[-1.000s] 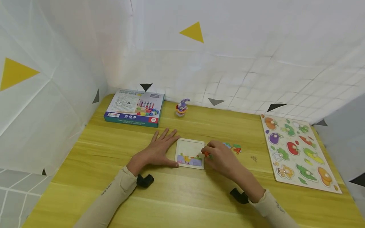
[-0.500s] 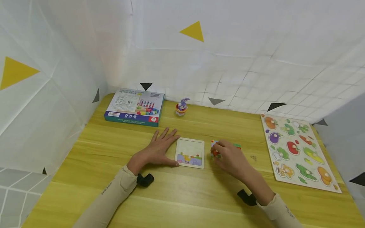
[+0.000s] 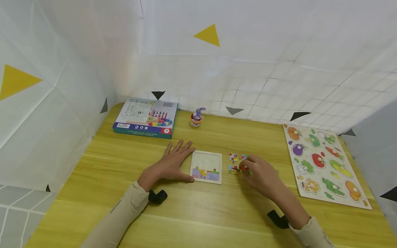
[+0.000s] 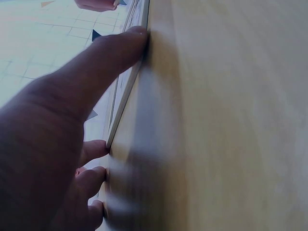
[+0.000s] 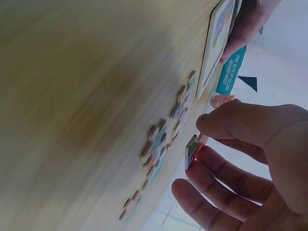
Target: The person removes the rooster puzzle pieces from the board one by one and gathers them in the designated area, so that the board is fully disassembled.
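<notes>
My left hand (image 3: 170,166) lies spread on the table, its index finger and thumb against the left edge of a small puzzle tray (image 3: 206,159). Along the tray's bottom a row of purple, yellow and green pieces (image 3: 204,173) is fitted, and its upper part shows bare board. My right hand (image 3: 263,175) is over the loose jigsaw pieces (image 3: 233,157) to the right of the tray. In the right wrist view, the thumb and fingers pinch a puzzle piece (image 5: 191,153) with a green edge, above the table. The hand partly hides the loose pieces in the head view.
At the back left lies a flat toy box (image 3: 145,117). A purple rabbit figure (image 3: 196,117) stands behind the tray. On the right is a vegetable peg puzzle board (image 3: 325,167). White sheeting (image 3: 263,41) rises behind the table.
My right hand has moved right, from the tray's right edge to over the loose pieces, uncovering several of them beside the tray. The left hand has stayed in place.
</notes>
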Available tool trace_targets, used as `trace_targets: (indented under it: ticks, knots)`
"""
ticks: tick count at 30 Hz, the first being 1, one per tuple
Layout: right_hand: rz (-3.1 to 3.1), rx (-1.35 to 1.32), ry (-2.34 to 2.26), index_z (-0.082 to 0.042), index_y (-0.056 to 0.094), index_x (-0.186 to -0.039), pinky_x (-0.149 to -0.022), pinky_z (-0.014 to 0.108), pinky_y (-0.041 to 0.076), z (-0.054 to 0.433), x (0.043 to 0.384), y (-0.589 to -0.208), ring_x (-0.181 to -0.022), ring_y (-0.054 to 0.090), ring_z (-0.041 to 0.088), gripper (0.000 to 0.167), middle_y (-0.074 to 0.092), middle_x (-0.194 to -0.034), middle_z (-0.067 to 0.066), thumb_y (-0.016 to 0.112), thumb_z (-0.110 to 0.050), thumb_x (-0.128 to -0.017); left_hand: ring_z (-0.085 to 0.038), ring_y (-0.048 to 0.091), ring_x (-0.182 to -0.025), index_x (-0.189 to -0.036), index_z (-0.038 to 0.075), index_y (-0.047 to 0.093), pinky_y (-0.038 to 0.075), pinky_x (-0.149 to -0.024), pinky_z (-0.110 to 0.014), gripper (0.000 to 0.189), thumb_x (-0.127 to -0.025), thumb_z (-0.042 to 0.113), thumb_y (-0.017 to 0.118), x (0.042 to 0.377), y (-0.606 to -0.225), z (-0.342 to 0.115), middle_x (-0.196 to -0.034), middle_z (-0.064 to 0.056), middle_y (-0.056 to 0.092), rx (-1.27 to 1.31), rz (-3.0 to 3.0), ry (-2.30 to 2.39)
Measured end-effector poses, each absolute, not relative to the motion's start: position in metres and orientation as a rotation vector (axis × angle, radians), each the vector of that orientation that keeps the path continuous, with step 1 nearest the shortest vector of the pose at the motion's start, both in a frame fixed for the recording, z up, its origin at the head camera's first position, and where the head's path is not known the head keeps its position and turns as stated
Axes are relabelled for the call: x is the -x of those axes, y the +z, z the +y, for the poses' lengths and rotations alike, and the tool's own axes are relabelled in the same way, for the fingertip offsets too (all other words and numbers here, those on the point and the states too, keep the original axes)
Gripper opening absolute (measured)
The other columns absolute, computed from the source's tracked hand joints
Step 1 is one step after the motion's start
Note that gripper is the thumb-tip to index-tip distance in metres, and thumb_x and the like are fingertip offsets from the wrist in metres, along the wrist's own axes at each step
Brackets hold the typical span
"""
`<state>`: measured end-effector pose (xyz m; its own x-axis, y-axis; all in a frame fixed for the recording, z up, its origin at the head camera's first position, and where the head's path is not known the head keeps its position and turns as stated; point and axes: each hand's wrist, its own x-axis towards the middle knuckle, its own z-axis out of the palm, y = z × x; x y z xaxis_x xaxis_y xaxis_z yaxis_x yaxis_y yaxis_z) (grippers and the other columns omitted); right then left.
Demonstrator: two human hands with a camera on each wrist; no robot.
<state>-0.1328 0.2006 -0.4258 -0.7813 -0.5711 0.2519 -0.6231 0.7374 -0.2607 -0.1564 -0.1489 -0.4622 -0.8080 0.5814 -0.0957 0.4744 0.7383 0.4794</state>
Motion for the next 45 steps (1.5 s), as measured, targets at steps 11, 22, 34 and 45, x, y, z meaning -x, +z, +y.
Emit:
trace_targets:
  ticks: [11, 22, 34, 45]
  knots:
    - [-2.808, -0.912, 0.501, -0.007, 0.074, -0.095, -0.067, 0.039, 0.055, 0.215, 0.130, -0.423, -0.081, 0.063, 0.021, 0.027, 0.063, -0.092, 0.004, 0.087, -0.002, -0.071, -0.033, -0.005, -0.152, -0.161, 0.016, 0.024, -0.008, -0.116, -0.060, 0.110, -0.077, 0.068, 0.073, 0.157, -0.462, -0.148, -0.167, -0.007, 0.007, -0.836, 2.705, 0.639]
    - [-2.863, -0.856, 0.473, -0.009, 0.074, -0.091, -0.064, 0.038, 0.054, 0.228, 0.128, -0.424, -0.079, 0.060, 0.019, 0.024, 0.062, -0.089, 0.003, 0.085, 0.000, -0.071, -0.033, -0.005, -0.152, -0.161, 0.016, 0.024, -0.008, -0.116, -0.060, 0.110, -0.077, 0.068, 0.074, 0.157, -0.461, -0.148, -0.168, -0.007, 0.007, -0.837, 2.700, 0.647]
    - [-2.913, -0.805, 0.453, -0.010, 0.073, -0.087, -0.066, 0.040, 0.054, 0.236, 0.130, -0.432, -0.081, 0.060, 0.022, 0.023, 0.062, -0.088, 0.004, 0.085, 0.001, -0.072, -0.032, -0.004, -0.152, -0.161, 0.016, 0.024, -0.008, -0.116, -0.060, 0.111, -0.077, 0.068, 0.074, 0.156, -0.460, -0.149, -0.168, -0.007, 0.007, -0.835, 2.700, 0.659]
    - [-2.899, -0.812, 0.442, -0.010, 0.073, -0.085, -0.059, 0.035, 0.051, 0.241, 0.131, -0.436, -0.073, 0.056, 0.016, 0.024, 0.058, -0.082, 0.001, 0.085, 0.004, -0.069, -0.033, -0.004, -0.152, -0.161, 0.015, 0.025, -0.008, -0.116, -0.061, 0.110, -0.077, 0.066, 0.075, 0.156, -0.460, -0.149, -0.167, -0.007, 0.008, -0.829, 2.700, 0.665]
